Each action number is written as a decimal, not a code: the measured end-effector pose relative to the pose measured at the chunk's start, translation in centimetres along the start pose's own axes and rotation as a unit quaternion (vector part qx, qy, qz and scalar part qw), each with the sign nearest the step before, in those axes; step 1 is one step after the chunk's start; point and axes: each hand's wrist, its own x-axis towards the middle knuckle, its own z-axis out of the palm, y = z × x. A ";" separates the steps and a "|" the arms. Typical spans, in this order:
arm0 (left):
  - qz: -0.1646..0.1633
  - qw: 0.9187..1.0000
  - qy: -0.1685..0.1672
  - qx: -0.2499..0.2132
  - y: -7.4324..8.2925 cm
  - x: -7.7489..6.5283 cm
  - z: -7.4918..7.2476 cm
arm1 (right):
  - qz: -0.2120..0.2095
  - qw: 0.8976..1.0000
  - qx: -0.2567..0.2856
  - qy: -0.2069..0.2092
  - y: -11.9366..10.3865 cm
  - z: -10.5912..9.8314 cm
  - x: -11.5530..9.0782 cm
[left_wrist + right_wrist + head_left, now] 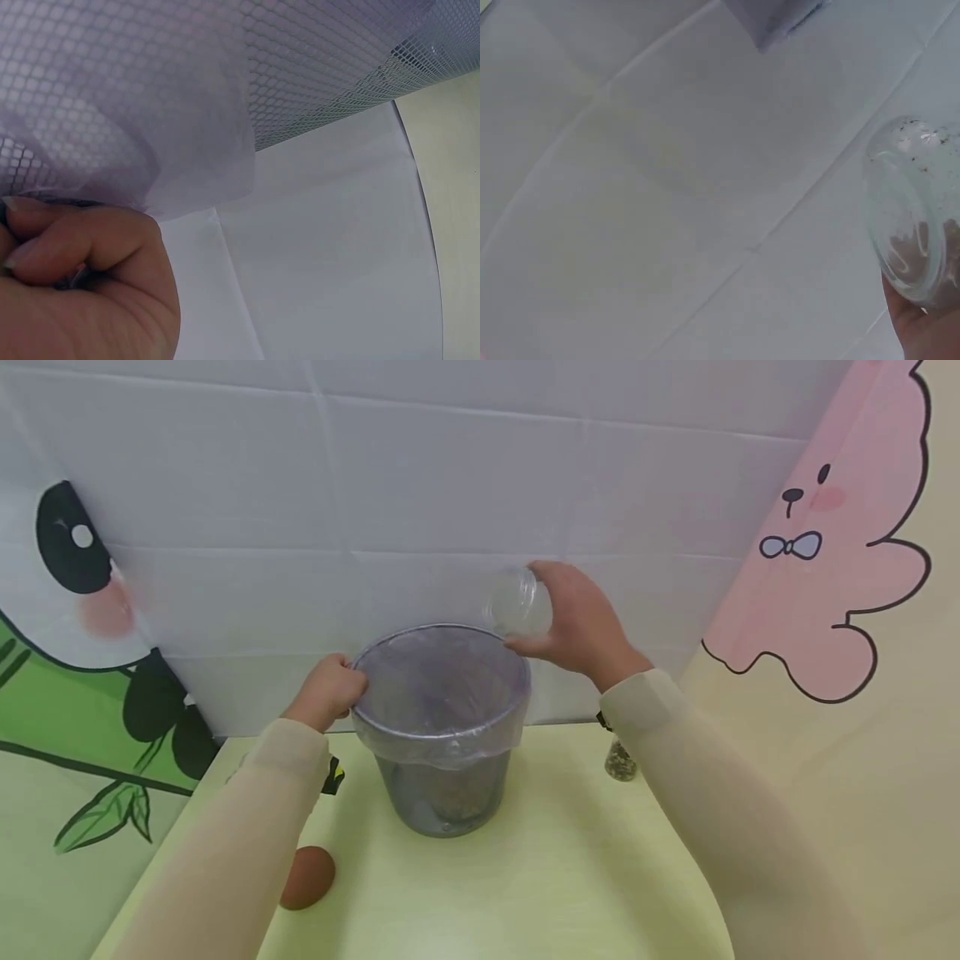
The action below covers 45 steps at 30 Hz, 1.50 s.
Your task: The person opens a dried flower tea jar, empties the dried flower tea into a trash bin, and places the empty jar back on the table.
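A mesh waste bin (444, 802) stands on the table, its clear plastic liner (453, 750) folded down over the rim. At the bin's left edge my left hand (327, 692) grips the rim and the liner, fingers curled; the left wrist view shows the mesh (322, 75) close beside the curled fingers. My right hand (583, 622) holds a clear glass jar (517, 603) on its side above the bin's right rim. In the right wrist view, small dark specks cling inside the jar (907, 210). The bottom of the bin's inside is hidden.
On the pale table (555, 877), a reddish-brown rounded object (309, 877) lies partly behind the left sleeve, near a small black-and-yellow item (333, 775). By the right sleeve sits a small container of dark bits (621, 762). A white wall covering (450, 485) rises behind.
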 end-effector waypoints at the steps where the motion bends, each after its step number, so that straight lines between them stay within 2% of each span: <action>1: 0.000 1.000 0.001 0.001 0.0 0.1 0.0 | 0.012 1.000 0.018 0.013 0.1 0.2 -0.2; 4: -0.002 1.000 0.000 0.000 0.0 0.2 -0.1 | 0.047 0.994 0.077 0.054 0.5 1.1 -1.0; 6: -0.002 1.000 -0.002 -0.001 -0.1 0.3 -0.1 | 0.075 0.986 0.125 0.077 0.6 1.7 -1.5; 8: -0.002 1.000 -0.003 -0.003 -0.1 0.4 -0.2 | 0.104 0.973 0.179 0.098 0.7 2.3 -2.1; 12: 0.001 1.000 -0.002 0.000 -0.2 0.7 -0.2 | 0.147 0.939 0.285 0.128 1.1 3.4 -3.2; 14: 0.001 1.000 -0.002 0.003 -0.2 0.7 -0.2 | 0.148 0.925 0.319 0.143 1.3 4.0 -3.9; 17: 0.001 1.000 -0.003 0.005 -0.2 0.9 -0.3 | 0.141 0.913 0.347 0.163 1.9 4.9 -4.9; 22: 0.005 1.000 -0.004 -0.001 -0.3 1.1 -0.3 | 0.146 0.900 0.368 0.184 2.8 6.3 -6.5; 29: 0.006 1.000 -0.003 0.002 -0.4 1.6 -0.3 | 0.164 0.890 0.378 0.194 3.4 8.0 -8.6; 33: 0.006 1.000 -0.006 0.001 -0.4 1.8 -0.3 | 0.180 0.882 0.392 0.190 3.7 9.0 -9.6; 45: 0.008 1.000 -0.013 0.001 -0.4 2.2 -0.5 | 0.237 0.870 0.400 0.162 5.1 12.2 -11.6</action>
